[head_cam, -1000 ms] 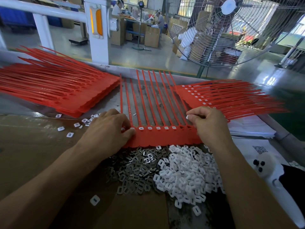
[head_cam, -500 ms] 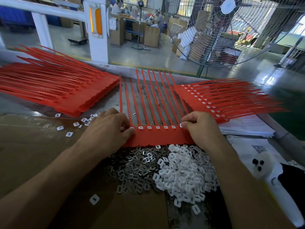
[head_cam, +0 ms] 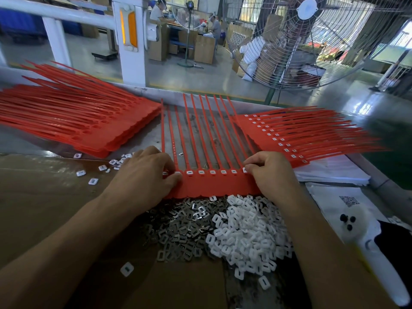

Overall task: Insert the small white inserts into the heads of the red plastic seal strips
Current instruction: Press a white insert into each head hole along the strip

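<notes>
1. A joined sheet of red seal strips (head_cam: 211, 184) lies flat on the worktable (head_cam: 142, 139) in front of the person, its broad head band nearest them and its thin tails running away toward the far edge.
2. A row of small white inserts (head_cam: 211, 172) sits in the heads along the top of the band, between the two hands.
3. The left hand (head_cam: 145, 177) rests on the left end of the band, fingers curled, thumb and fingertips pressing at the leftmost heads; whether it pinches an insert there cannot be told.
4. The right hand (head_cam: 272, 172) sits at the right end of the band, fingers curled tight, with thumb and forefinger pinching a white insert at the rightmost head.
5. Just below the band lies a heap of loose white inserts (head_cam: 247, 237), touching the band's near edge.
6. Beside that heap, to its left, is a pile of small metal clips (head_cam: 178, 230).
7. A few stray inserts (head_cam: 102, 168) are scattered left of the left hand, and one lies alone on the cardboard sheet (head_cam: 44, 197) nearer the person.
8. A thick stack of red strips (head_cam: 73, 121) lies on the left of the table, with its heads unfilled.
9. A second stack of strips (head_cam: 298, 134) fans out to the right, with white inserts showing in its heads.
10. White papers (head_cam: 330, 170) lie under the right stack.
11. A large wire-caged fan (head_cam: 307, 39) stands beyond the table.
</notes>
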Action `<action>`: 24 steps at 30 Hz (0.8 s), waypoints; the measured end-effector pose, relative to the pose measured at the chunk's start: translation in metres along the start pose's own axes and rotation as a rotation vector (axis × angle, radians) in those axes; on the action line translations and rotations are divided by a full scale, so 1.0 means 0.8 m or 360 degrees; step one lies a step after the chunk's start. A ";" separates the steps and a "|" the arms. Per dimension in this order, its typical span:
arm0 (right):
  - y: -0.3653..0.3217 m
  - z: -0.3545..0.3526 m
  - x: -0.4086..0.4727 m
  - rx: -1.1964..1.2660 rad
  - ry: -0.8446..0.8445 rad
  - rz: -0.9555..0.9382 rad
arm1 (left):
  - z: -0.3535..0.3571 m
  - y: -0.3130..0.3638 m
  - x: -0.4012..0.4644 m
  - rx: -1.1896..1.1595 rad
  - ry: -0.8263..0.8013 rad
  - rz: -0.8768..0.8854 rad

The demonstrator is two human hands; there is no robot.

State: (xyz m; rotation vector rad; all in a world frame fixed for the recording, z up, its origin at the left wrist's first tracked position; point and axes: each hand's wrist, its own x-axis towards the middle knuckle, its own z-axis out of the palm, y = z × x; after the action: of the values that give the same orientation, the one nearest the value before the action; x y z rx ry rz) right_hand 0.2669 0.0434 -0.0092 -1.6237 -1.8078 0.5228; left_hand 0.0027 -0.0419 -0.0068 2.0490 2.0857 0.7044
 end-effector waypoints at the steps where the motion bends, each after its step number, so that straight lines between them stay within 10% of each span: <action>1: 0.000 0.000 0.001 -0.0007 0.0002 -0.0001 | 0.000 0.000 0.000 -0.0001 0.0000 0.0001; 24: -0.002 0.003 0.001 -0.0011 -0.0028 0.0048 | -0.001 0.000 0.001 0.0005 -0.0026 -0.0004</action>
State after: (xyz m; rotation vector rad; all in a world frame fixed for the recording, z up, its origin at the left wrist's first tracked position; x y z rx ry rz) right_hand 0.2643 0.0445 -0.0096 -1.6582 -1.8023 0.5460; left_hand 0.0026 -0.0414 -0.0062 2.0463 2.0820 0.6823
